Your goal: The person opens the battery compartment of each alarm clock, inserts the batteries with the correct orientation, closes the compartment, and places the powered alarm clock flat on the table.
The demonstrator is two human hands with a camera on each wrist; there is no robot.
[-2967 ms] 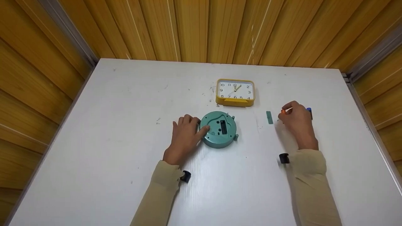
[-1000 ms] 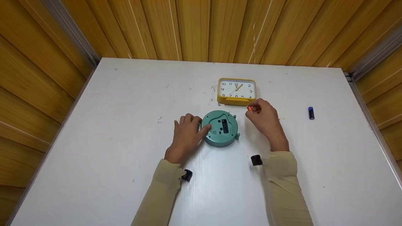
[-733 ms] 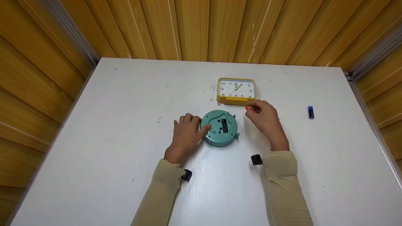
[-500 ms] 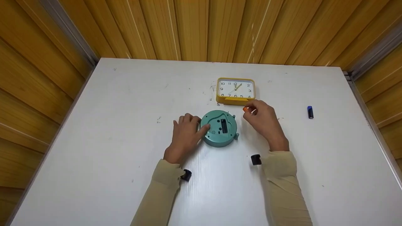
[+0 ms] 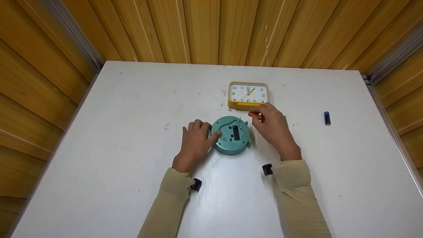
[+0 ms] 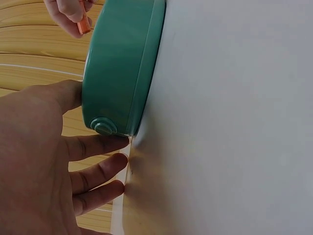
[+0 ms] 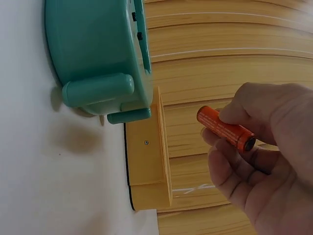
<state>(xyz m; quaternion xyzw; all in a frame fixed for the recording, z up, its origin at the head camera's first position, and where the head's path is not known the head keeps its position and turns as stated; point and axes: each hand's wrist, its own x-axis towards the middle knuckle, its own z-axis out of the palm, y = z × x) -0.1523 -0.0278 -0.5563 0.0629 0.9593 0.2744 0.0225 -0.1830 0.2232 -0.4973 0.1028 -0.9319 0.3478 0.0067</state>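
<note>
A round green alarm clock [image 5: 228, 147] lies face down on the table, its battery slot open on the upturned back. My left hand [image 5: 193, 145] holds its left side, thumb over the back and index finger against the rim; the other fingers are spread in the left wrist view. Between thumb and fingers, my right hand [image 5: 274, 129] pinches an orange battery [image 7: 225, 128], just up and right of the green clock and apart from it. A sliver of the green battery cover [image 5: 285, 117] shows past the right hand, which hides the rest.
Behind the right fingertips stands a yellow rectangular alarm clock [image 5: 249, 94], its dial facing up toward me. A blue and black battery [image 5: 326, 118] lies at the right of the white table [image 5: 115, 138]. Wood-look panels [image 5: 205, 29] border the table's back and sides.
From the right, my right hand has carried the orange battery leftward to near the green clock, uncovering the blue and black battery. The battery has tilted in the fingers. My left hand stays put.
</note>
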